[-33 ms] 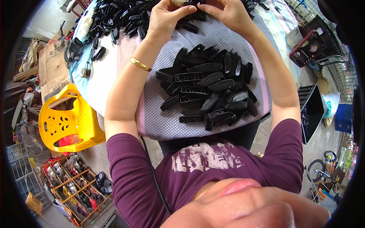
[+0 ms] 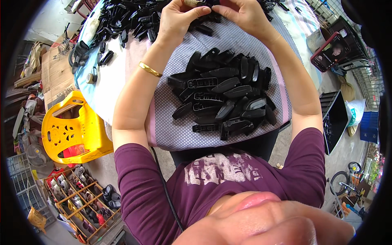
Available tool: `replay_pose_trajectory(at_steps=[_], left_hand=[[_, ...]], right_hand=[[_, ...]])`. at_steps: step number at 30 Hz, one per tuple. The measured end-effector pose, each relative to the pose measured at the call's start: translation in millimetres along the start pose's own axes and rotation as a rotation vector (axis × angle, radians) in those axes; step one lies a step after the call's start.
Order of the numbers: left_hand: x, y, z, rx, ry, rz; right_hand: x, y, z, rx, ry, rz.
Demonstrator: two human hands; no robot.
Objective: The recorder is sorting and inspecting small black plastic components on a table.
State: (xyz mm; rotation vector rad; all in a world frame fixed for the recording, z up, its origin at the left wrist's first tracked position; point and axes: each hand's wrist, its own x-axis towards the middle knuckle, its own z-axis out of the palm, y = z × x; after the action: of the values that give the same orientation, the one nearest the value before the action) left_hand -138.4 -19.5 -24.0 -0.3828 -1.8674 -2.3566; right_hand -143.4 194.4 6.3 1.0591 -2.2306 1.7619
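The left hand (image 2: 175, 22) and right hand (image 2: 249, 18) are curled close together, their grip unclear; black parts (image 2: 226, 85) are heaped on the desk (image 2: 168, 138), presumably for easy reach.

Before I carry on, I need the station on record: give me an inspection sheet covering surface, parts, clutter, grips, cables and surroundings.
Surface: table covered with cloths; a grey dotted cloth lies nearest the person.
Job's things: a near pile of black parts on the dotted cloth; a larger heap of black parts at the far left.
Clutter: loose black pieces left of the heap; a phone at the right.
Grips: left grip and right grip close together at the top edge; their hold is largely cut off.
Cables: one black cable along the person's left side.
Surroundings: yellow chair at left; bicycle at lower right.
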Motion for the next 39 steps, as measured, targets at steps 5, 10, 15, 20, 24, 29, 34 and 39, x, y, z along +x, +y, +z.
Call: replay_pose_trajectory(at_steps=[5,10,15,20,24,29,34,39], left_hand=[[-1.6,1.1,2.7,0.181,0.015,0.1],[-8.3,1.3,10.0,0.218,0.034,0.057],[-12.2,0.6,24.9,-0.19,0.084,0.011],[-6.8,-0.6,6.8,-0.104,0.022,0.017],[-5.4,5.5,9.6,-0.065,-0.093,0.011],[-1.4,4.9,-4.2,-0.224,-0.251,0.234],[-5.8,17.1,14.4,-0.078,-0.104,0.123],[-12.4,19.7,18.0,0.128,-0.179,0.17]], right_hand=[[2.1,5.7,0.9,-0.333,0.015,-0.262],[-0.8,5.6,-0.9,-0.407,0.026,-0.335],[-8.0,-4.9,10.1,-0.602,0.092,-0.348],[-5.2,0.4,19.6,-0.531,0.129,0.037],[1.1,9.7,-5.2,0.064,-0.27,0.357],[-5.2,-15.5,20.7,-0.296,-0.009,0.005],[-4.7,31.6,24.7,0.294,0.003,0.051],[-5.4,51.1,27.7,0.488,-0.048,0.055]])
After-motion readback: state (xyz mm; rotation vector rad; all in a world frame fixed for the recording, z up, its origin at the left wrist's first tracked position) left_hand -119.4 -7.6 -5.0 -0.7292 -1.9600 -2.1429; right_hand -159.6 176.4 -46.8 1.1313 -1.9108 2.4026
